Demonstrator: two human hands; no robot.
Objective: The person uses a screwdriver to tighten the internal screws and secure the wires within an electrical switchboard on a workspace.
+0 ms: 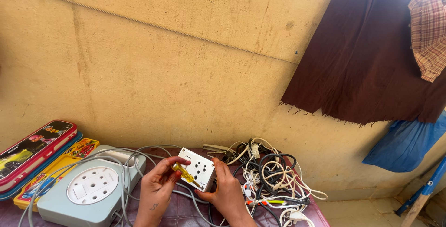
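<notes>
Right hand (pixel 228 193) is gripping the white socket plate (pixel 198 168) above the table (pixel 179 213), left hand (pixel 159 184) is pinching a yellow screwdriver (pixel 186 174) against its face; better keeping the plate steady and the tip square.

A grey extension box (pixel 90 190) with a round white socket face lies at the left of the counter (pixel 179 212), grey cable (pixel 121 162) looped over it. Further left, colourful pencil cases (pixel 35 155) are stacked. A tangle of black and white wires (pixel 272 178) fills the right side. Brown cloth (pixel 367 59), checked cloth (pixel 429 27) and blue cloth (pixel 404 145) hang on the wall (pixel 162 59).
</notes>
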